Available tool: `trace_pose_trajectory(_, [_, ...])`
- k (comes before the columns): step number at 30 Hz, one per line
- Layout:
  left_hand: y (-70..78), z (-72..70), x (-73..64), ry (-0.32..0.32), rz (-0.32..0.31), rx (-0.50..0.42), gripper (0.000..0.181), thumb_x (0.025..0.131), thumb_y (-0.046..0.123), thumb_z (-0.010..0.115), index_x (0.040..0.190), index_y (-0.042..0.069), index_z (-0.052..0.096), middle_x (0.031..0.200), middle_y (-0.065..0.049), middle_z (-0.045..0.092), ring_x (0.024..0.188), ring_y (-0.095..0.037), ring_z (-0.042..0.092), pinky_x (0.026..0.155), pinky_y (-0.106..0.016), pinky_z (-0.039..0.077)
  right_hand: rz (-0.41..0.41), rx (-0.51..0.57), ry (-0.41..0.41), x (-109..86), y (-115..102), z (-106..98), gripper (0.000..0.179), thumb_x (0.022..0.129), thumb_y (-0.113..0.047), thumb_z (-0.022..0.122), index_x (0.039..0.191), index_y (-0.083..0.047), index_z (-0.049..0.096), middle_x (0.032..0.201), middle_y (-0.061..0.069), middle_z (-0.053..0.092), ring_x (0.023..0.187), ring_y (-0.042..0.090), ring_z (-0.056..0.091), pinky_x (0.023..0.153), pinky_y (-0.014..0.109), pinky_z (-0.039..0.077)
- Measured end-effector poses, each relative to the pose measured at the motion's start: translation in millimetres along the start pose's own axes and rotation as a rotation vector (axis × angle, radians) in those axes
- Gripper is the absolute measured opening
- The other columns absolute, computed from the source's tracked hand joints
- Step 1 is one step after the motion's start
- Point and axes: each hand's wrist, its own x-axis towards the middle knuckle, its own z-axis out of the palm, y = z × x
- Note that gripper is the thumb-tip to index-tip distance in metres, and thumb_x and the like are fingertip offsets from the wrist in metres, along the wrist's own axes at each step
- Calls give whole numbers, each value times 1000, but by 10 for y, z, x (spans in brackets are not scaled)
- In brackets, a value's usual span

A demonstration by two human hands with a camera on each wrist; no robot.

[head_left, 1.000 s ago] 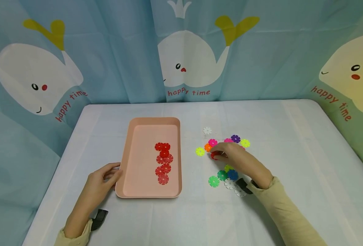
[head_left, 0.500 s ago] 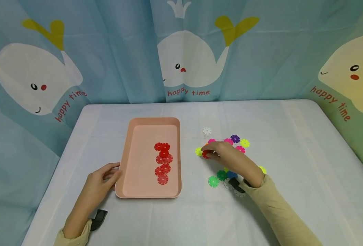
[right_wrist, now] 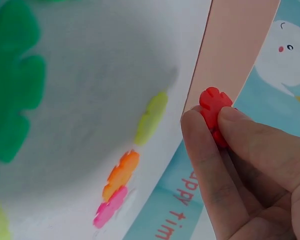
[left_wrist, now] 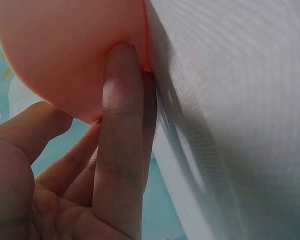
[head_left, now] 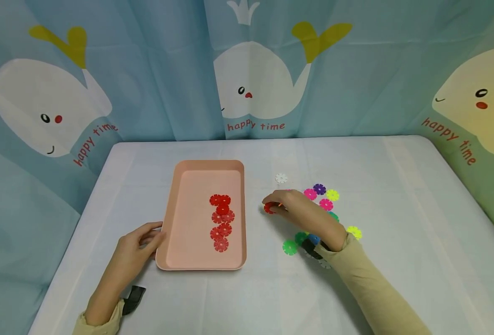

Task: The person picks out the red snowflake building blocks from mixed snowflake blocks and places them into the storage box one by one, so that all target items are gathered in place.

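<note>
My right hand (head_left: 303,211) pinches a red snowflake disc (right_wrist: 214,106) between thumb and fingertips, held over the table just right of the tray. My left hand (head_left: 133,251) grips the left edge of the pink tray (head_left: 188,218); the left wrist view has its fingertips against the tray's outer wall (left_wrist: 65,55). Several red snowflake discs (head_left: 220,244) lie overlapping in a column along the right half of the tray. Below the right hand, a yellow disc (right_wrist: 151,118), an orange disc (right_wrist: 121,175) and a pink disc (right_wrist: 110,206) lie on the table, largely hidden in the head view.
Loose discs surround the right forearm: white (head_left: 281,178), purple (head_left: 319,189), yellow (head_left: 354,232) and green (head_left: 290,247) among them. The white-covered table (head_left: 397,209) meets a blue whale-print curtain (head_left: 154,70) at its back edge.
My right hand has moved left toward the tray with the red disc, uncovering pink, green and yellow discs behind it. The left hand and the tray have stayed in place.
</note>
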Motion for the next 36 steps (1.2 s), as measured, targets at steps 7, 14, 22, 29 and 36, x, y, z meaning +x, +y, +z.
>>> trace_pose_trajectory(7, [8,-4,-4,4,2,5,42,101,31,60,135,5,60,114,-14,71,101,-25,70,69,-20,55,-21,12,14,109,-73,2,26,84,0,77,110,0,73,100,6,74,92,20,68,84,33,58])
trace_pose_trajectory(14, [0,-2,-1,4,5,-13,42,101,29,60,135,4,60,115,-15,70,102,-26,70,68,-19,55,-52,22,34,208,-117,-8,25,83,0,79,107,-1,74,98,6,74,90,19,68,82,32,59])
trace_pose_trajectory(22, [10,-2,-2,3,-2,-3,42,101,30,60,135,4,60,114,-15,70,102,-27,70,68,-19,55,-23,68,29,273,-173,-16,27,82,-2,80,108,-3,75,98,6,75,89,17,69,82,32,59])
trace_pose_trajectory(29, [13,-4,-10,14,6,35,42,101,31,60,134,5,61,114,-13,71,105,-27,69,73,-20,54,-12,87,18,337,-205,-13,24,85,0,77,108,-4,75,99,4,74,88,15,68,83,30,58])
trace_pose_trajectory(36, [8,0,-9,18,13,12,41,101,30,60,134,5,61,113,-14,71,103,-27,70,70,-19,54,-27,99,30,397,-233,-25,23,86,0,75,109,-2,75,100,5,75,87,14,68,82,29,58])
